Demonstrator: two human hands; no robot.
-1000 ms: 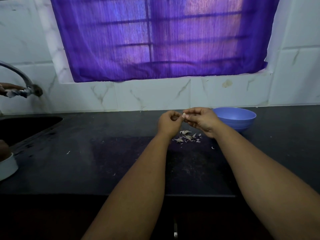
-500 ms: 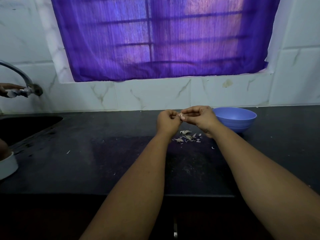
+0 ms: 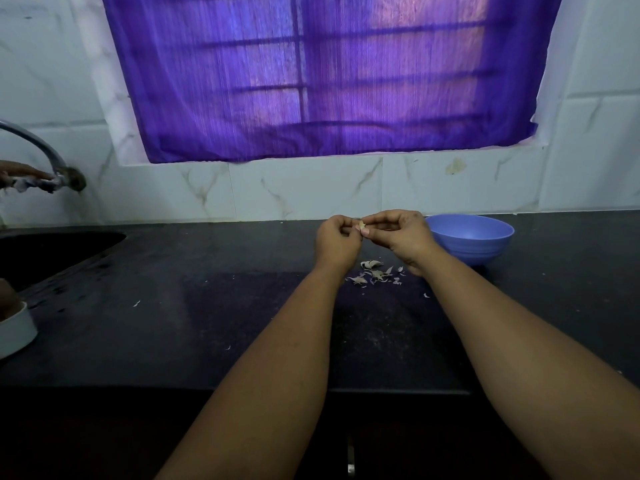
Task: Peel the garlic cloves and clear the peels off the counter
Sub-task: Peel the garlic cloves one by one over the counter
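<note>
- Since a second ago my hands have barely shifted: both stay raised above the peels, and the clove has turned a little between my fingertips.
- My left hand (image 3: 337, 242) is curled round the garlic clove (image 3: 362, 226), pinching it; my right hand (image 3: 403, 232) pinches the same clove from the other side, picking at its skin.
- I hold the clove in the air just left of the blue bowl (image 3: 498, 237), not touching it.
- By my judgement I am partway through: a small heap of peels (image 3: 375, 274) lies on the counter (image 3: 207, 323) just left of the bowl and nearer to me, so some skin is already off, and none has been cleared.
- I cannot see into the bowl, so the count of finished cloves is unknown.
- A few stray flakes lie further left of the bowl, toward the sink (image 3: 52, 251).
- Room looks good: dark counter runs left of the bowl to the sink's edge, and the near edge sits well below my wrists.
</note>
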